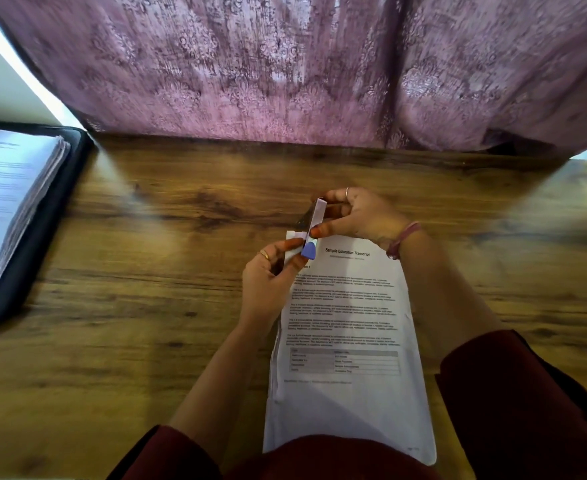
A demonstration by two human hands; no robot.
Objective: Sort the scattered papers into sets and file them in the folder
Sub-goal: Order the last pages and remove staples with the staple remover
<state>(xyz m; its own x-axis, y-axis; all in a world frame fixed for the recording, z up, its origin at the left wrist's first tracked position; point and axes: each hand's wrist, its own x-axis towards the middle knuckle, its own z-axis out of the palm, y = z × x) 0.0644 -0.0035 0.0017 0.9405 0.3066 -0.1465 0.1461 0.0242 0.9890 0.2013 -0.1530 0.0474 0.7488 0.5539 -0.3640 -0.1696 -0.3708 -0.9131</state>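
A set of printed papers [349, 403] headed "Sample Education Transcript" lies on the wooden table in front of me. My left hand [268, 285] pinches the set's top-left corner. My right hand [363, 216] grips a small white stapler with a purple end [314, 225], whose jaw sits over that same corner. At the far left a black folder [48, 237] lies open, holding a thick pile of filed papers [5, 202].
The wooden table [167, 271] stretches between the folder and the papers. A mauve patterned curtain [285, 71] hangs along the table's far edge. My dark red sleeves cover the near edge of the papers.
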